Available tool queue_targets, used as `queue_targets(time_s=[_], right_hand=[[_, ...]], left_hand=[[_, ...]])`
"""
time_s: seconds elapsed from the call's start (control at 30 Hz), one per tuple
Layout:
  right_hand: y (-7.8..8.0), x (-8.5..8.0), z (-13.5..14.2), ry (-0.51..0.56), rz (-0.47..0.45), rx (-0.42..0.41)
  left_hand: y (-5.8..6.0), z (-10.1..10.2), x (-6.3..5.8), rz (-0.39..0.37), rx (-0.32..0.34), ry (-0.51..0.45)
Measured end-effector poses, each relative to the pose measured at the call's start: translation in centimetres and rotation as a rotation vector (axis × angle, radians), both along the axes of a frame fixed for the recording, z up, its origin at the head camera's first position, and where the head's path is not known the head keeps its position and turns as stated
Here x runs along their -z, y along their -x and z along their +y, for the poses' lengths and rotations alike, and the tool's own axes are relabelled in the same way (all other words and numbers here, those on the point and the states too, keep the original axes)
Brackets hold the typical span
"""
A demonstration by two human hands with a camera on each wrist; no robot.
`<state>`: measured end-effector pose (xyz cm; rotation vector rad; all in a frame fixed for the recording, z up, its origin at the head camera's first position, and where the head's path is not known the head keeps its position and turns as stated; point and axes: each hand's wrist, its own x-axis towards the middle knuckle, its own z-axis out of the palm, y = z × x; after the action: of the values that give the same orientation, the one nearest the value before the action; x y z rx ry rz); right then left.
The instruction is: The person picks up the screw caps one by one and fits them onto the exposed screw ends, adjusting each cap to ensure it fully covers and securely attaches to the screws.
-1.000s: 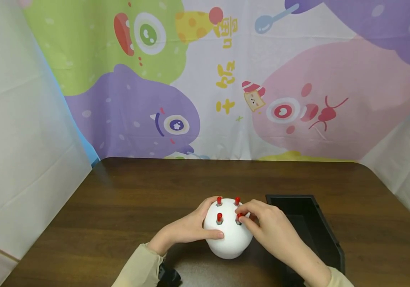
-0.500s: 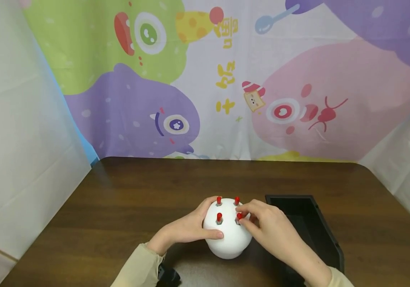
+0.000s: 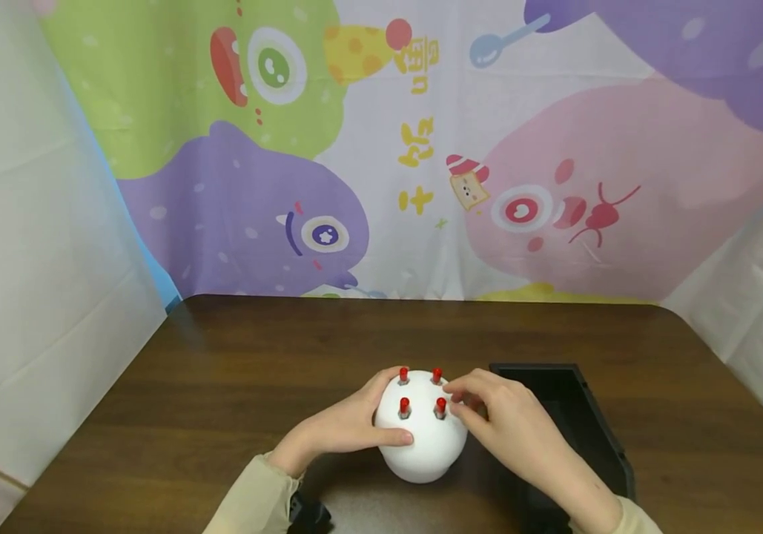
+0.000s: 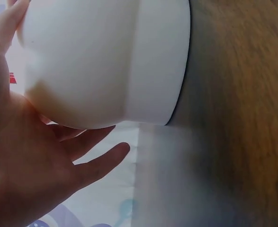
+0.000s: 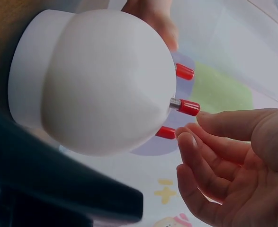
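A white rounded dome [image 3: 421, 456] stands on the table, with several red-capped toggle switches rising from its top. My left hand [image 3: 337, 426] grips the dome's left side, thumb across the front and fingers behind. In the left wrist view the dome [image 4: 96, 56] shows a straight-sided base, and two fingers spread away below it. My right hand [image 3: 508, 419] is at the dome's right, beside the near right toggle switch [image 3: 440, 407]. The right wrist view has the thumb tip right by a red cap [image 5: 190, 108] on its metal stem, the other fingers half bent and nothing between them.
A black tray [image 3: 603, 415] stands right of the dome, partly under my right forearm. A small black object [image 3: 311, 515] is by my left sleeve. The brown wooden table [image 3: 221, 400] ends at a cartoon-printed curtain [image 3: 414, 259].
My right thumb and fingers have come off the near right toggle switch and shifted slightly right. The left hand keeps its hold on the dome. The head view has shifted a little.
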<state>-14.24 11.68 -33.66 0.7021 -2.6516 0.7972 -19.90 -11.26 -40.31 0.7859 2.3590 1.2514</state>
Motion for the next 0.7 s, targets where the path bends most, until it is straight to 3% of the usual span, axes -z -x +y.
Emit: queue_targets(time_s=[0.17,0.43,0.7], right_hand=[[0.1,-0.1,0.4,-0.002,0.003,0.025],[0.1,-0.6,1.0,0.000,-0.018,0.063],[0.1,-0.7,1.7,-0.001,0.007,0.083]], left_hand=[[-0.1,-0.1,-0.2,0.077,-0.018,0.027],[-0.1,-0.1,-0.3,0.102,-0.036,0.039],[0.0,-1.0,-0.9,0.180,-0.033,0.047]])
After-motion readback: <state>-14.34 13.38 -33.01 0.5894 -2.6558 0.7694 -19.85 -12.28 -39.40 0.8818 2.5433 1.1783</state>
